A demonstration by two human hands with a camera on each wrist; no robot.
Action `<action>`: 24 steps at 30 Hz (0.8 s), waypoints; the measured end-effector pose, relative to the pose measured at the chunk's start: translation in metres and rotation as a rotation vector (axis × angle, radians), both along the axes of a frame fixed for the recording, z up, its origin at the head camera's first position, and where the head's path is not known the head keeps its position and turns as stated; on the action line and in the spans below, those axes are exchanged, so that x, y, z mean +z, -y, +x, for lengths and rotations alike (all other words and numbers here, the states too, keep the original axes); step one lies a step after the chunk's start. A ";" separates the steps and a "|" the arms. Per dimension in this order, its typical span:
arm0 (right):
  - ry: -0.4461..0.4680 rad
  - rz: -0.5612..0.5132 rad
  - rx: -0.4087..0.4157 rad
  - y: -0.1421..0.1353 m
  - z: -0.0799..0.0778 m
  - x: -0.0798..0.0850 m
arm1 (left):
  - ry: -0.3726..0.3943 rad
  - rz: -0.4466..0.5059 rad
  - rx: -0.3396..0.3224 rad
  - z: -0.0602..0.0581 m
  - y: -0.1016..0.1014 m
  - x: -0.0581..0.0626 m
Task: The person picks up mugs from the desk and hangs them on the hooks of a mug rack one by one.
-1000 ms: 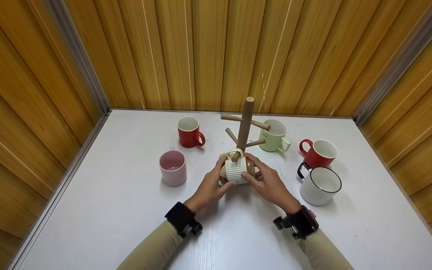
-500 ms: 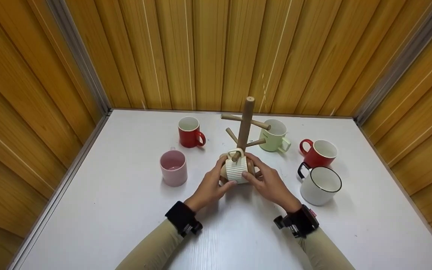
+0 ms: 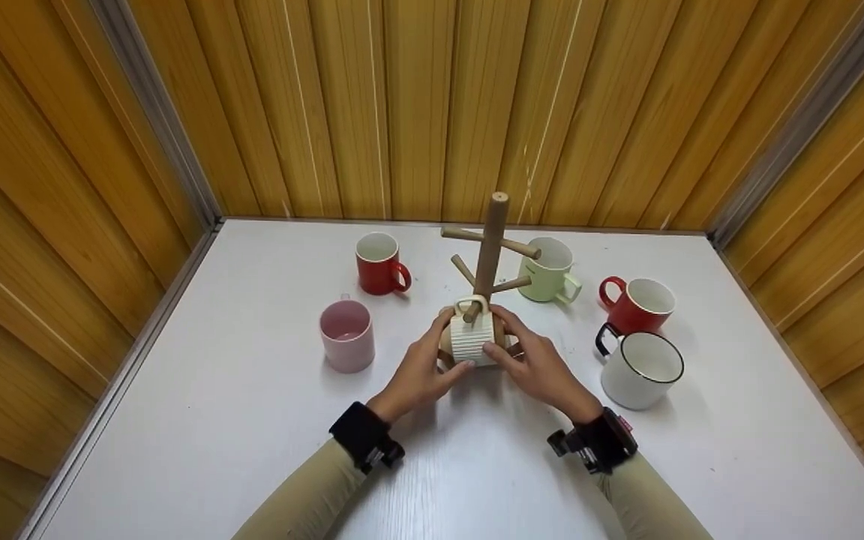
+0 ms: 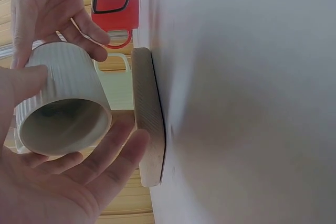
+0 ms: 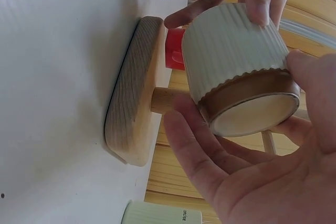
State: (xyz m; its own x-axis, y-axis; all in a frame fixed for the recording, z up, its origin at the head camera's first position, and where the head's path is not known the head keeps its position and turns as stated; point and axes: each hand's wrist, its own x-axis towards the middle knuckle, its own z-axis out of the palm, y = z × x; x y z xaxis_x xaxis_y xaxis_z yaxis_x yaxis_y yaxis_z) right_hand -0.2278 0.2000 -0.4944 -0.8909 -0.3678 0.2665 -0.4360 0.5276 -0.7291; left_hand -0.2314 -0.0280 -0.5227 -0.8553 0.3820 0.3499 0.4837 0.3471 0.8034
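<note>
As they angle inward, the left hand (image 3: 418, 375) and right hand (image 3: 543, 369) grip the ribbed mug (image 3: 469, 344).

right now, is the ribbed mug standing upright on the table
No, the right wrist view shows the ribbed mug turned on its side and held up clear of the white table.

Bright head view, soft shadows across table (image 3: 252, 330), hazier wrist views
</note>
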 end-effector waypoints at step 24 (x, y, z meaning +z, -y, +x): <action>0.056 0.018 0.006 0.004 0.000 0.000 | -0.032 0.013 0.019 -0.002 0.005 -0.003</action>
State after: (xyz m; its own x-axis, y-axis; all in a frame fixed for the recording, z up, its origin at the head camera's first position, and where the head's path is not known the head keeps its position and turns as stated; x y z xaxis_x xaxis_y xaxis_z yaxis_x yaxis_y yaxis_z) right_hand -0.2276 0.1959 -0.4944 -0.9023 -0.3770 0.2092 -0.3973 0.5385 -0.7431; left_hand -0.2330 -0.0327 -0.5255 -0.8504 0.3612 0.3825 0.5031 0.3459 0.7920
